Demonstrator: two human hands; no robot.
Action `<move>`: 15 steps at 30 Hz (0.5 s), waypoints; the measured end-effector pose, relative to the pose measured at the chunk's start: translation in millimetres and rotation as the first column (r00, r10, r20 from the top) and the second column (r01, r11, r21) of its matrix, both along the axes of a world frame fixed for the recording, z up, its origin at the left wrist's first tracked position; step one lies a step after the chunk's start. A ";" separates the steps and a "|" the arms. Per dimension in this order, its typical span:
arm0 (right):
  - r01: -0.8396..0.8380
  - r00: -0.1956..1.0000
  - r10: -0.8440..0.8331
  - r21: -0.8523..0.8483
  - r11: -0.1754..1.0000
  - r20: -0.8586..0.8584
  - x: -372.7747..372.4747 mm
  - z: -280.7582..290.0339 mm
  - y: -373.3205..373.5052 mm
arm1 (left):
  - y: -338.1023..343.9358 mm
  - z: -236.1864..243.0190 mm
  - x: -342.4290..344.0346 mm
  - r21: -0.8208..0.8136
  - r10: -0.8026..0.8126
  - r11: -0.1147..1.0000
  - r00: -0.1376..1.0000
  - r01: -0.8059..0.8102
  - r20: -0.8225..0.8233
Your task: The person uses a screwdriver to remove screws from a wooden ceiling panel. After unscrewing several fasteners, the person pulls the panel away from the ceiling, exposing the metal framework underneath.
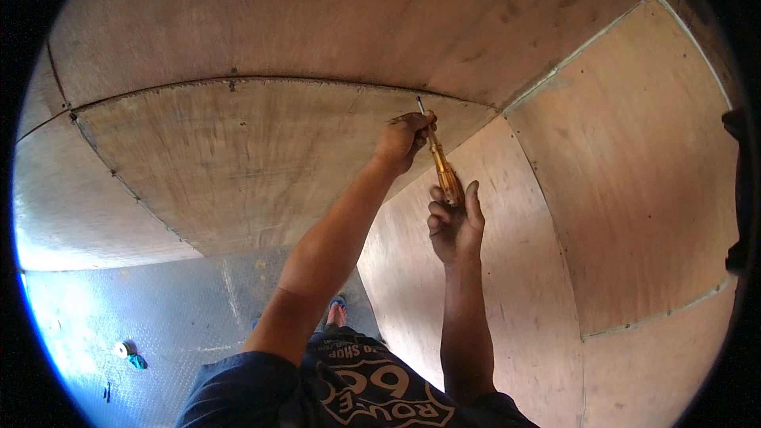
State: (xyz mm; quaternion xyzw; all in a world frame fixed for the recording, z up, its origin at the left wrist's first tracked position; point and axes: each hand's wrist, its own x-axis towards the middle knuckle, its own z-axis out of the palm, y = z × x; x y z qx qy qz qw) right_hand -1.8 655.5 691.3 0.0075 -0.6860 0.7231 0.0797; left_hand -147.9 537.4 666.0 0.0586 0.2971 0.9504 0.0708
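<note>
The screwdriver [442, 165], amber-handled with a metal shaft, slants tip up-left, above and right of the frame's centre.

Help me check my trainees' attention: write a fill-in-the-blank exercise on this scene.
1. The left hand is near the tip of a ____ with an amber handle.
2. The right hand sits ____ in the picture than the left.
3. The white roundish item lies on the ____.
4. The dark shirt has ____ sleeves.

Missing words: screwdriver; lower; floor; short.

Two hands [403, 143] [456, 228] and one screwdriver [444, 170] are showing near the middle. One round white thing [121, 350] is lying lower left.
</note>
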 end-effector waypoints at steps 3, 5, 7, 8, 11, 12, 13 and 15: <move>-0.029 0.992 0.050 -0.176 0.984 0.113 3.5 6.3 -4.3 | -0.3 -4.5 -2.2 0.021 -0.017 1.000 1.000 0.017 0.020; -0.063 0.985 0.107 -0.299 0.952 0.133 3.6 9.3 -6.6 | 1.5 -9.0 -4.2 -0.007 -0.001 1.000 1.000 0.001 -0.019; 0.040 0.999 -0.041 0.204 0.978 0.003 5.3 10.5 -8.0 | 3.4 -11.8 -8.6 -0.163 0.144 0.970 0.966 -0.181 -0.215; 0.035 0.999 -0.039 0.152 0.988 0.024 6.2 11.0 -8.0 | 6.4 -13.5 -8.3 -0.161 0.138 0.971 0.967 -0.174 -0.213; -0.014 1.000 0.014 -0.001 1.000 0.007 11.8 8.8 -5.2 | 8.6 -13.9 -10.1 0.017 0.002 1.000 0.999 -0.001 -0.032; -0.036 0.999 0.036 -0.054 0.998 0.002 14.1 7.5 -3.1 | 8.2 -12.7 -10.1 0.002 0.015 1.000 1.000 -0.015 -0.012; -0.097 0.995 0.092 -0.113 0.989 -0.050 13.8 5.7 -1.7 | 6.6 -11.2 -9.6 0.006 -0.007 1.000 1.000 0.007 -0.001; -0.071 0.991 0.100 -0.293 0.953 0.086 12.2 1.6 2.6 | 3.1 -7.8 -7.2 0.057 -0.037 0.998 0.999 0.038 -0.028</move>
